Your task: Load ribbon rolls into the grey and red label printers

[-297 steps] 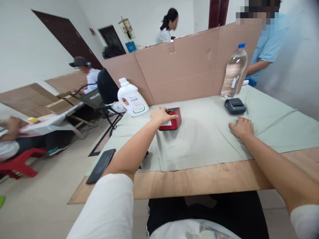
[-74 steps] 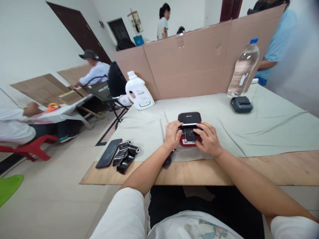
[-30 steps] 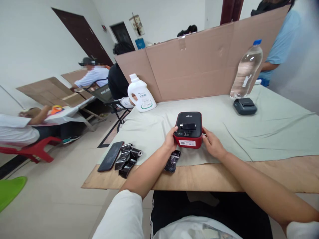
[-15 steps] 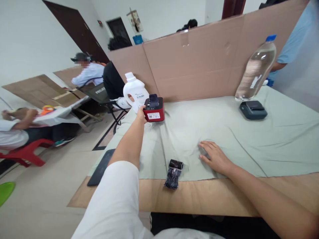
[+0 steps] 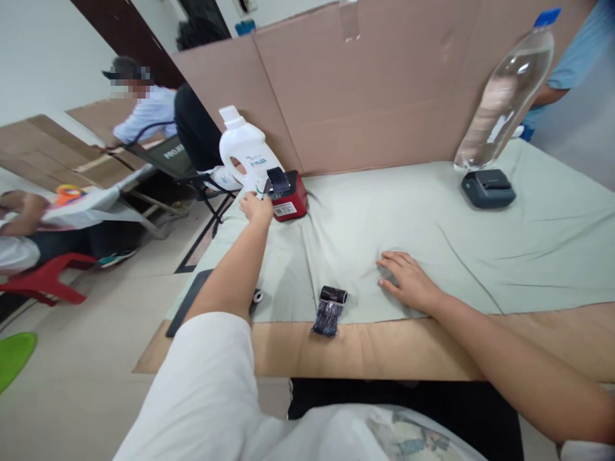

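A small red and black label printer [image 5: 290, 197] stands on the cloth at the left back, against the front of a white jug [image 5: 247, 150]. A dark strip sticks up from its top. My left hand [image 5: 257, 208] is at the printer's front left corner, its fingers apart and not wrapped round it; whether it still touches the printer is hard to tell. My right hand [image 5: 410, 282] lies open on the cloth, holding nothing. Between my arms, near the cloth's front edge, lies a roll of black film [image 5: 330, 310] with a frayed end.
A dark grey device [image 5: 489, 189] sits before a big water bottle [image 5: 507, 96] at the right. Cardboard [image 5: 375, 96] walls off the back. My left arm partly covers a black phone-like slab [image 5: 189, 304] and another roll [image 5: 258, 296]. Other people sit beyond.
Both hands gripped the printer a second ago; my right hand let go and lies on the cloth. My left hand carried the printer left, set it by the jug and loosened its grip.
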The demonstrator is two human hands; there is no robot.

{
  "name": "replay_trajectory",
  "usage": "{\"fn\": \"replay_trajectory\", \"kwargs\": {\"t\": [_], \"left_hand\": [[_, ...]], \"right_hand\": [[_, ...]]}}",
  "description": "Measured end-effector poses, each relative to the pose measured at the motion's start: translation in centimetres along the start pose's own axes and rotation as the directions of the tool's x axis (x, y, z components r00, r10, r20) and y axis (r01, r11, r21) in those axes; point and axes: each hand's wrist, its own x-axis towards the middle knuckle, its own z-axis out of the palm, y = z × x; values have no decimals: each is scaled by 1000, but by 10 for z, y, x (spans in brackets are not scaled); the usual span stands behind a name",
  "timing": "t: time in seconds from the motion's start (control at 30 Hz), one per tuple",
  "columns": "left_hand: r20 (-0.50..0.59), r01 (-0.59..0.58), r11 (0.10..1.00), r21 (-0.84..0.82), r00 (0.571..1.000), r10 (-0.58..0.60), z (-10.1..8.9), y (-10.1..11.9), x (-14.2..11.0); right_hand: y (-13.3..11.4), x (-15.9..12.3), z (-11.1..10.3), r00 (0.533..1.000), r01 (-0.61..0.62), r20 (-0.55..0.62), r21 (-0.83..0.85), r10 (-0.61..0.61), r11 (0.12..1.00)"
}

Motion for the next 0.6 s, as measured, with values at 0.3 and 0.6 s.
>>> {"fn": "replay_trajectory", "kwargs": {"t": [0.3,0.6], "left_hand": [[859,-289,877,-384,235,454,-52,-15,-158],[973,-658,737,-154,30,229,-103,-39,-164]], "right_hand": [[5,3,1,1000,21,9,47,-22,999],[15,11,-11,998,47,29,2,-47,999]]}}
